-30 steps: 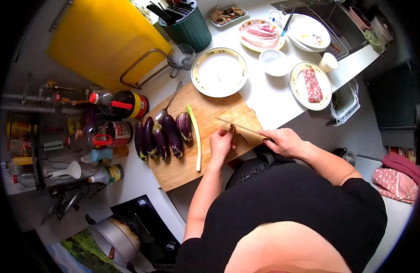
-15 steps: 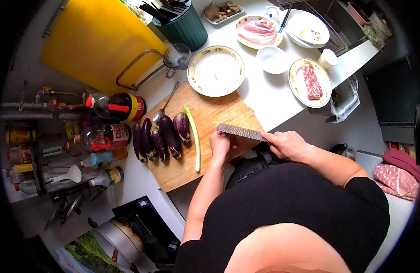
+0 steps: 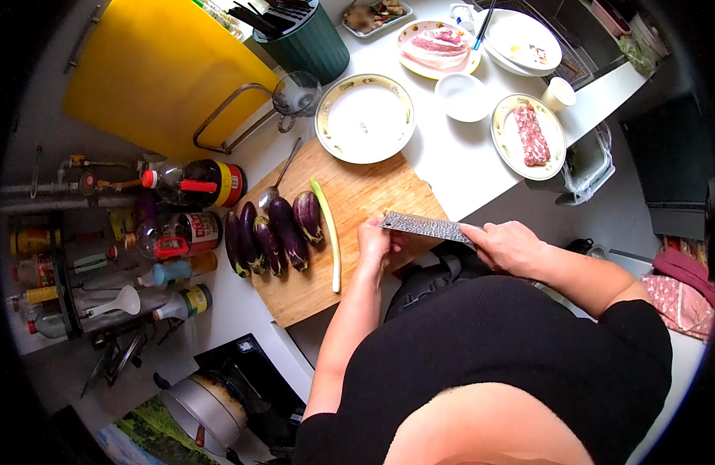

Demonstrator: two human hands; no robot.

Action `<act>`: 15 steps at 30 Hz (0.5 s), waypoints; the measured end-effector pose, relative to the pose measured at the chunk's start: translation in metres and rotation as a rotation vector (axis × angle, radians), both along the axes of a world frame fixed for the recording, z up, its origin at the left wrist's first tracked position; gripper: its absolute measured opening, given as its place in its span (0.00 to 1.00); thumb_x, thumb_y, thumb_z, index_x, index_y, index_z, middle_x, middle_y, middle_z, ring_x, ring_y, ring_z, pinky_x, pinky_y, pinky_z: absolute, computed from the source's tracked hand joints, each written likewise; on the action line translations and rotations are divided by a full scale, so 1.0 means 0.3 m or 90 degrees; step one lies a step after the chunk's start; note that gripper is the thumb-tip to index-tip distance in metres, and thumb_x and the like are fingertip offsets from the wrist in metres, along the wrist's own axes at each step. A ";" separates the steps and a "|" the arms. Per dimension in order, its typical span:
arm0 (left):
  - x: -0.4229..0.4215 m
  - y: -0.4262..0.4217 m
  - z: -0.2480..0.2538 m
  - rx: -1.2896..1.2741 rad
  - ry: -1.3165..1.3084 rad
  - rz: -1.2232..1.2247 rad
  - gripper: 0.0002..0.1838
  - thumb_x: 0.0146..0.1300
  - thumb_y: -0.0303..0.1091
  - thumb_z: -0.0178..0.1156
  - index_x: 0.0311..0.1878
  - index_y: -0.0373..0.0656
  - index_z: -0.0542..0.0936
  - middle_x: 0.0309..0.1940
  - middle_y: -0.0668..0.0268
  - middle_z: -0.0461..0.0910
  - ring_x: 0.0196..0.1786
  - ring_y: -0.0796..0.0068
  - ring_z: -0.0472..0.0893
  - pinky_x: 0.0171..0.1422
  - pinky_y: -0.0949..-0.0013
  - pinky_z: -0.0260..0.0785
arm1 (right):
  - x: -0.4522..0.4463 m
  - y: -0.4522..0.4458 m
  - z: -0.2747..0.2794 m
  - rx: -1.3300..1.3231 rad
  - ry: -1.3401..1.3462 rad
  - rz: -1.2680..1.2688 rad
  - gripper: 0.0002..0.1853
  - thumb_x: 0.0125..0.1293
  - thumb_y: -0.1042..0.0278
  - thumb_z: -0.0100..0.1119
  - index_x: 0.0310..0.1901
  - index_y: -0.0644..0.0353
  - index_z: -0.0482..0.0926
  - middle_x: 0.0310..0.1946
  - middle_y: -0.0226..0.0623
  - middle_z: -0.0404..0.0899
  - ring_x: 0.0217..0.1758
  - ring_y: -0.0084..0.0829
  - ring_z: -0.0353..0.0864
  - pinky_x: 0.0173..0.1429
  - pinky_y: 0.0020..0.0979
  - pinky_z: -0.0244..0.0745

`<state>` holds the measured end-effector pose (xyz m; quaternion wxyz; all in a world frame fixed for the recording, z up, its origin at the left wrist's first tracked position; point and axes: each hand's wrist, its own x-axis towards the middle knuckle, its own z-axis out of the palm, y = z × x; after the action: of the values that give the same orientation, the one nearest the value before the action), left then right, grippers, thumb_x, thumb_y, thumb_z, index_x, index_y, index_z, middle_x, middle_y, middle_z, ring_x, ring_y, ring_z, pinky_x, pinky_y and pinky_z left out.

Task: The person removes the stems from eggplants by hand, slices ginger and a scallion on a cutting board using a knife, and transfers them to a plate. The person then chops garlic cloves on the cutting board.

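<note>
My right hand [image 3: 506, 246] is closed round the handle of a kitchen knife [image 3: 426, 226] with a patterned, broad blade. The blade points left, over the near edge of the wooden cutting board [image 3: 373, 186]. Close by the blade's far end, my left hand [image 3: 373, 242] has its fingers curled; whatever they hold is mostly hidden. Several purple eggplants [image 3: 282, 232] lie side by side on the board's left part. A scallion stalk [image 3: 329, 240] rests between them and my left hand. Behind the eggplants lies a metal spoon [image 3: 270, 195].
A large plate [image 3: 365, 120] overlaps the board's far edge. Beyond are a white bowl [image 3: 462, 98] and two plates of raw meat [image 3: 531, 136]. To the left stand bottles [image 3: 193, 184], a glass cup [image 3: 297, 93] and a green knife block [image 3: 305, 43]. A pot [image 3: 206, 411] sits at lower left.
The knife has shifted slightly right and turned, so more of its blade's face shows. My right hand has moved right with it. My left hand stays by the blade's end.
</note>
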<state>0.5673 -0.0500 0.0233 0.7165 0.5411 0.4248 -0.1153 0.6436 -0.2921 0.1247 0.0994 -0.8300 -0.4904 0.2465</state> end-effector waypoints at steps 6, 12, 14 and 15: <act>-0.011 0.004 -0.006 -0.003 -0.016 0.012 0.11 0.66 0.25 0.44 0.35 0.38 0.78 0.22 0.62 0.80 0.18 0.73 0.76 0.17 0.75 0.64 | 0.029 0.016 -0.020 0.013 0.020 0.034 0.22 0.61 0.67 0.53 0.56 0.64 0.65 0.27 0.47 0.77 0.28 0.44 0.79 0.32 0.39 0.76; -0.015 -0.006 0.012 -0.006 -0.035 0.050 0.10 0.67 0.27 0.47 0.37 0.38 0.78 0.24 0.61 0.80 0.19 0.71 0.78 0.17 0.73 0.65 | 0.039 0.035 -0.035 0.018 0.045 0.037 0.22 0.60 0.68 0.53 0.55 0.65 0.66 0.25 0.48 0.76 0.28 0.46 0.79 0.32 0.41 0.75; -0.015 -0.005 0.004 -0.030 -0.024 0.070 0.08 0.66 0.26 0.47 0.39 0.37 0.77 0.25 0.59 0.81 0.20 0.70 0.79 0.18 0.73 0.68 | 0.049 0.080 -0.069 0.002 0.073 0.026 0.22 0.60 0.68 0.53 0.56 0.65 0.66 0.23 0.48 0.76 0.28 0.47 0.79 0.33 0.43 0.75; -0.013 -0.003 0.002 -0.052 -0.016 0.086 0.08 0.65 0.24 0.47 0.41 0.36 0.76 0.26 0.58 0.81 0.21 0.69 0.80 0.19 0.73 0.71 | 0.054 0.097 -0.088 0.002 0.073 0.026 0.22 0.60 0.68 0.53 0.56 0.65 0.66 0.23 0.48 0.76 0.28 0.47 0.79 0.33 0.43 0.75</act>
<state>0.5635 -0.0508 0.0238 0.7496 0.4828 0.4462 -0.0770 0.6597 -0.2629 0.0982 0.1237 -0.8043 -0.5011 0.2944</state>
